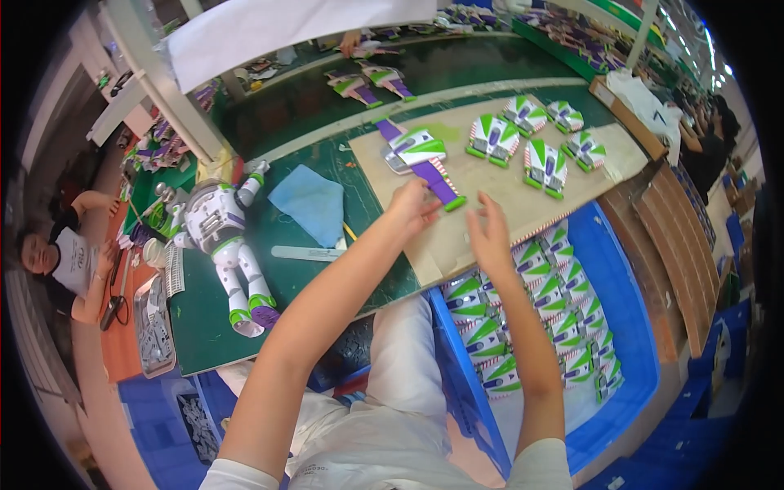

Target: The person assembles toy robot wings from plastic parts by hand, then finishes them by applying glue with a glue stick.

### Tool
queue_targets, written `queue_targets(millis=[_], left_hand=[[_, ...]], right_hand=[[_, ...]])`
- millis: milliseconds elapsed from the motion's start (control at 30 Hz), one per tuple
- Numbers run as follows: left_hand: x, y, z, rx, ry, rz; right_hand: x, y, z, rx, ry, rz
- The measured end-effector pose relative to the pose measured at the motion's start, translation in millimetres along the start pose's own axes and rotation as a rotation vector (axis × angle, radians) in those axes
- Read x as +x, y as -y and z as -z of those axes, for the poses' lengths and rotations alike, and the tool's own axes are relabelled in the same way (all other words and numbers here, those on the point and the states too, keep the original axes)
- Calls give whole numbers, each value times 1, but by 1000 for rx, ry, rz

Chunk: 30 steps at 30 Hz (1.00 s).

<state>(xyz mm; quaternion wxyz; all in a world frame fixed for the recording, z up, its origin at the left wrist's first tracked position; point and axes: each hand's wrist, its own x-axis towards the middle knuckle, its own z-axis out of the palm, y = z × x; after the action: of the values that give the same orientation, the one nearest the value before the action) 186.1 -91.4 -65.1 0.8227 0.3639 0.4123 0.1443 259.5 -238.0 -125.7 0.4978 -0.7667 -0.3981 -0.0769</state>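
On the tan board (pixel 384 175) in front of me lies a toy wing pack (pixel 418 149), white and green, with its two purple wings spread. My left hand (pixel 410 209) is beside the lower wing, fingers loosely bent and apart; whether a fingertip touches the wing I cannot tell. To the right of that wing's green tip, my right hand (pixel 490 235) is open with nothing in it. Several folded wing packs (pixel 494 137) sit farther right on the board, no wings sticking out.
A toy astronaut figure (pixel 216 216), blue cloth (pixel 309 204) and pale flat strip (pixel 306 253) lie on the green tabletop (pixel 286 298) at left. A blue bin (pixel 641 327) of folded packs stands below right. Winged packs (pixel 351 86) lie on the dark belt (pixel 465 69). A co-worker (pixel 73 257) sits at left.
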Motion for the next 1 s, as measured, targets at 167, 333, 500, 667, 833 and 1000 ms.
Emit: queue_targets(millis=[167,333,500,667,833,1000], left_hand=[[9,6,16,157,274,12],[-45,-54,81,595,89,-609],[-72,-123,141,759,-240,-488],[-125,-117,194,767,166,-614],[-191,-85,234,662,3,-705],[-237,-80,282,613,-194,-946]], right_hand=[[63,20,-44,-162,260,-298],[41,25,12,532,409,-611],[5,56,59,679,550,-459],[2,72,45,713,366,-449],[-3,139,-18,663,81,-390],[3,155,-41,518,273,-159]])
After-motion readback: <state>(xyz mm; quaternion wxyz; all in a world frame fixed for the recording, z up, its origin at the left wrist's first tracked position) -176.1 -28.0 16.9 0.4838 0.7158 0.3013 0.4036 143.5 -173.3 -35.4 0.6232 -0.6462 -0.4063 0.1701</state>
